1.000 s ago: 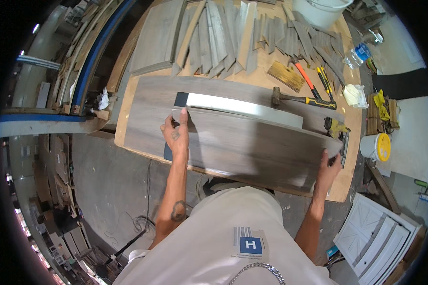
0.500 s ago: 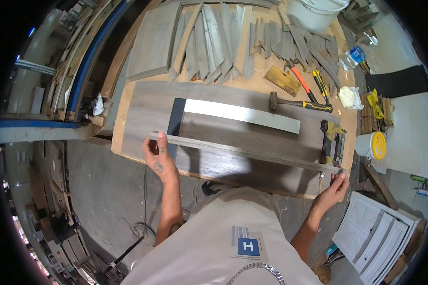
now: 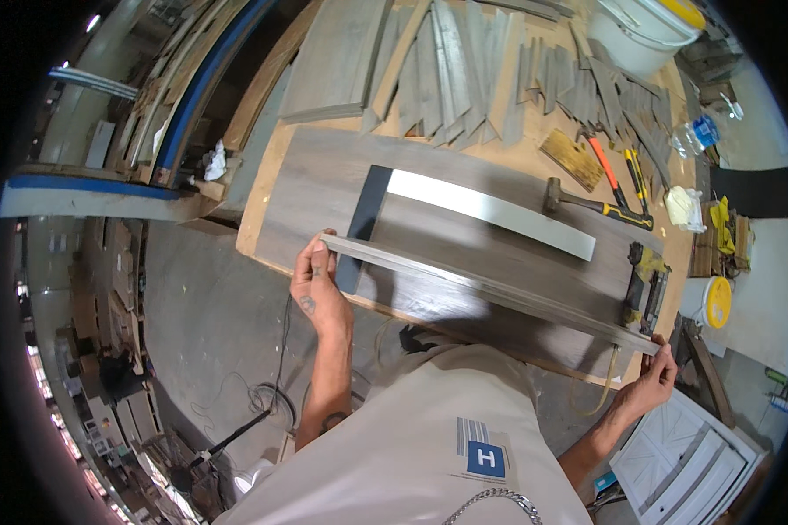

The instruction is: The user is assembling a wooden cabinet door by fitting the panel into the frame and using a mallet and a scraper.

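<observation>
A long, thin grey wood strip (image 3: pixel 490 291) is stretched between my two hands above the workbench's front part. My left hand (image 3: pixel 320 284) pinches its left end, and my right hand (image 3: pixel 655 381) grips its right end. The strip slopes down toward the right. Below it lies a wide grey-brown wood board (image 3: pixel 302 192). On that board rests a framing square with a dark stock (image 3: pixel 372 206) and a broad silvery blade (image 3: pixel 490 210). Close to the strip's right end, a nail gun (image 3: pixel 643 284) with yellow wrapping lies at the board's edge.
A hammer (image 3: pixel 595 206), a red-handled tool (image 3: pixel 606 166) and a yellow-black cutter (image 3: pixel 636 179) lie at the right. Behind them are a stained wood scrap (image 3: pixel 571 159) and many grey offcuts (image 3: pixel 446 74). Stacked boards (image 3: pixel 337 61) and a white bucket (image 3: pixel 643 35) stand at the back.
The whole scene has shifted rightward in the view as my head turned. Both hands still hold the strip's ends, and its right end sits a little lower in the picture.
</observation>
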`<state>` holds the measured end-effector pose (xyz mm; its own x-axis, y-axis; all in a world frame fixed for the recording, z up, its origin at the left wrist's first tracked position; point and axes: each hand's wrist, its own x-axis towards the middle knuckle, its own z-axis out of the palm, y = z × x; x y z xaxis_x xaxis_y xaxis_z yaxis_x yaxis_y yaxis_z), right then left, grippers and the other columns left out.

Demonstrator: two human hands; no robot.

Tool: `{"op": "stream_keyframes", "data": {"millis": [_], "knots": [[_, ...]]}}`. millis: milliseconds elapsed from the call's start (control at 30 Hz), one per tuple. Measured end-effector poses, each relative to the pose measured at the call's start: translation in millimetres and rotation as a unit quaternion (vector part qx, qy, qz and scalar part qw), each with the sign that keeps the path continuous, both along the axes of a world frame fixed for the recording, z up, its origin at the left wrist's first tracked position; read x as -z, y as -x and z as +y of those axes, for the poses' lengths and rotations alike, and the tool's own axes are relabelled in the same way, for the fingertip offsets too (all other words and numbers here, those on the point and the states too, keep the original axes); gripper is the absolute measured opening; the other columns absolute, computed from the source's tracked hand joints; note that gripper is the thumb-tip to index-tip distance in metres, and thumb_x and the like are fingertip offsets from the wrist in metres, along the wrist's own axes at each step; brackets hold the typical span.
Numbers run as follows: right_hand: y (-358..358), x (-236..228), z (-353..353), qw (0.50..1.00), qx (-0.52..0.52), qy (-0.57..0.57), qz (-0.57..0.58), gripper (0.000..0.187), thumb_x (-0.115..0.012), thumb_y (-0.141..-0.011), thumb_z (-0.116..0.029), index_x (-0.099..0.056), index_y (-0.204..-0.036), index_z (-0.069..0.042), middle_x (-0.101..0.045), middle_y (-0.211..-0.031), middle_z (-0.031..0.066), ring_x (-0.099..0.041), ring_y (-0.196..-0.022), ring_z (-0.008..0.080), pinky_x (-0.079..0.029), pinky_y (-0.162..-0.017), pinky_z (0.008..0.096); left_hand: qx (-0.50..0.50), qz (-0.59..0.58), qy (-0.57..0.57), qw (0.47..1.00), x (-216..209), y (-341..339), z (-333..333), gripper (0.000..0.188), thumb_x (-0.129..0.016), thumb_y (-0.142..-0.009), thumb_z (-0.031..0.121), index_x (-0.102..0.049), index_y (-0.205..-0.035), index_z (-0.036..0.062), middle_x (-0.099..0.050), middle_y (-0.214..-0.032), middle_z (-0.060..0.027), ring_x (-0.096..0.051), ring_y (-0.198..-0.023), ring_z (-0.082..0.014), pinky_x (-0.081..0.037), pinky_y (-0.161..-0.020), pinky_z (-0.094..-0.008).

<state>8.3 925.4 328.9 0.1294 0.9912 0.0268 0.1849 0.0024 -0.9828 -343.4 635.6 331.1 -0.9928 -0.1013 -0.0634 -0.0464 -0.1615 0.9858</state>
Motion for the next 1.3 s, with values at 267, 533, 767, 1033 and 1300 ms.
{"op": "stream_keyframes", "data": {"millis": [267, 533, 767, 1033, 1300], "knots": [[2, 4, 2, 0.999, 0.020, -0.026, 0.041, 0.020, -0.064, -0.097, -0.018, -0.064, -0.091, 0.001, -0.071, -0.096, 0.0130, -0.056, -0.071, 0.0068, -0.050, -0.064, 0.0247, -0.019, -0.023, 0.028, 0.999, 5, 5, 1, 0.017, -0.073, -0.088, 0.013, -0.068, -0.101, 0.0030, -0.071, -0.105, -0.0116, -0.066, -0.097, -0.0151, -0.051, -0.084, -0.0248], [4, 3, -2, 0.999, -0.002, -0.016, 0.040, 0.019, -0.059, -0.099, -0.017, -0.062, -0.094, 0.001, -0.070, -0.099, 0.0138, -0.062, -0.083, 0.0123, -0.052, -0.073, 0.0261, 0.020, -0.041, -0.035, 0.998, 3, 11, -9, 0.011, -0.063, -0.093, 0.008, -0.065, -0.100, 0.0003, -0.069, -0.110, -0.0157, -0.065, -0.098, -0.0179, -0.054, -0.088, -0.0296], [-1, 51, 1, 0.986, -0.042, 0.069, 0.148, 0.072, -0.024, -0.104, -0.054, -0.047, -0.134, 0.008, -0.051, -0.136, 0.0221, -0.046, -0.132, 0.0297, -0.033, -0.113, 0.0424, 0.082, -0.065, 0.060, 0.993, 44, 14, -12, 0.075, -0.034, -0.101, 0.058, -0.049, -0.128, -0.0103, -0.052, -0.134, -0.0240, -0.048, -0.129, -0.0320, -0.034, -0.114, -0.0424], [2, 85, -17, 0.985, -0.008, 0.067, 0.161, 0.066, -0.034, -0.103, -0.054, -0.044, -0.136, 0.003, -0.048, -0.136, 0.0176, -0.044, -0.132, 0.0260, -0.033, -0.112, 0.0446, 0.158, -0.108, 0.063, 0.980, 133, 9, -24, 0.089, -0.030, -0.097, 0.066, -0.038, -0.138, -0.0122, -0.040, -0.144, -0.0275, -0.038, -0.137, -0.0363, -0.029, -0.117, -0.0444], [-24, 102, -18, 0.981, -0.011, 0.070, 0.179, 0.064, -0.025, -0.105, -0.054, -0.060, -0.095, -0.001, -0.061, -0.103, 0.0141, -0.054, -0.106, 0.0244, -0.038, -0.101, 0.0397, 0.283, -0.084, 0.060, 0.954, 166, 16, -38, 0.068, -0.036, -0.101, 0.056, -0.039, -0.145, 0.0047, -0.044, -0.146, -0.0121, -0.041, -0.135, -0.0264, -0.028, -0.115, -0.0410]]}}
